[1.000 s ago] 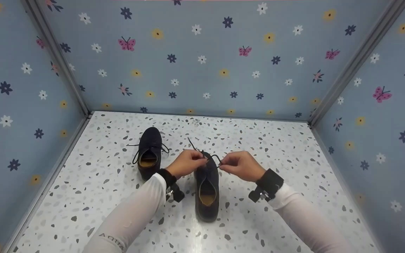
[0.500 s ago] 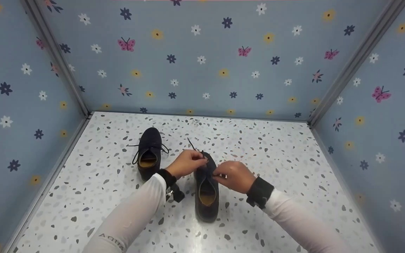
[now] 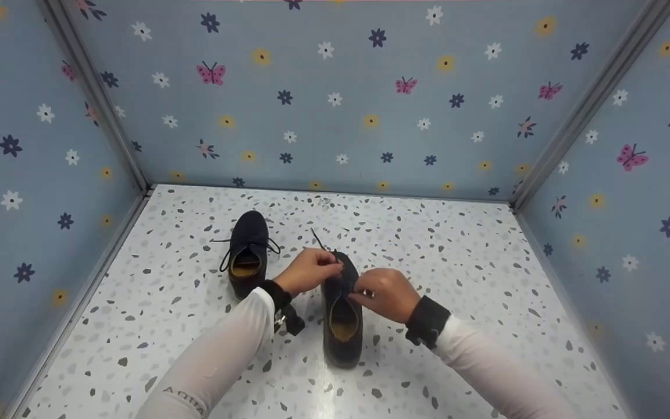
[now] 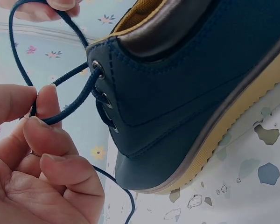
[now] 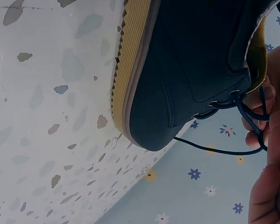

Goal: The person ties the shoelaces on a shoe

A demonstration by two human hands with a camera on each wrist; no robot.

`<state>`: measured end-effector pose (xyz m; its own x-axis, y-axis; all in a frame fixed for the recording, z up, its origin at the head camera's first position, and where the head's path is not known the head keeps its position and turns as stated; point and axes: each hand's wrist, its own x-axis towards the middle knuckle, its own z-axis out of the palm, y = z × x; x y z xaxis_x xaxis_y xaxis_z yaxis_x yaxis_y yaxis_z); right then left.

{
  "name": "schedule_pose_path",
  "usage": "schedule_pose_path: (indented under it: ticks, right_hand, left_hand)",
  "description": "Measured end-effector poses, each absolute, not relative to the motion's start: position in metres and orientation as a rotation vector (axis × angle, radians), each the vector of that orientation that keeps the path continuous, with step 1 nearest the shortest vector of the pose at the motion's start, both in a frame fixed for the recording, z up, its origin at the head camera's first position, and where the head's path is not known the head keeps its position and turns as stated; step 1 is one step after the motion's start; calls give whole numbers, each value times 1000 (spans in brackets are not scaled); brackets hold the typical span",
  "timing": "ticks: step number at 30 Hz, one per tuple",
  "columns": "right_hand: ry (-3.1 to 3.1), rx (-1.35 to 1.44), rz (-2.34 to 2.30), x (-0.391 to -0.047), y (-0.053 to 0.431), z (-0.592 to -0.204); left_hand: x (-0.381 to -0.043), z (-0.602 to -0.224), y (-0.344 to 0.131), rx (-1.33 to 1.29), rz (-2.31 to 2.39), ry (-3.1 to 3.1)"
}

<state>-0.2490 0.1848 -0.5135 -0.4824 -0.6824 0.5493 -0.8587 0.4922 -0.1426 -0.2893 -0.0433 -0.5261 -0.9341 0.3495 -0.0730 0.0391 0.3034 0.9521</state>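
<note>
A dark navy lace-up shoe [image 3: 344, 351] stands on the floor, toe pointing away from me. My left hand [image 3: 310, 271] is over its front, and in the left wrist view the thumb and fingers pinch the dark shoelace [image 4: 79, 99] just off the eyelets. On the shoe's right side, my right hand [image 3: 388, 294] pinches lace close above the tongue; its fingertips [image 4: 60, 3] show at the top of the left wrist view, at a loop of lace. One lace end trails past the toe. The right wrist view shows the shoe's yellowish ridged sole [image 5: 123, 70] and lace running to the fingers.
A matching shoe [image 3: 249, 226], its lace tied in a bow, stands to the left near my left forearm. The speckled white floor [image 3: 451, 244] is bounded by blue flower-patterned panels [image 3: 335, 134] at the back and both sides.
My right hand has moved left and toward me, from out beside the shoe to close over its lacing, drawing the lace with it. The left hand has stayed in place.
</note>
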Motion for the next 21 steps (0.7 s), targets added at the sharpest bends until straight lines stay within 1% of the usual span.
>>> schedule_pose_path:
  ticks: [10,21]
  right_hand:
    - [-2311,1147,712,-249,180,-524]
    - [-2171,1164,773,-250,176,-522]
  left_hand:
    - [-287,-525,-42,376,1665,2317]
    - [-286,-525,-43,388,1691,2313]
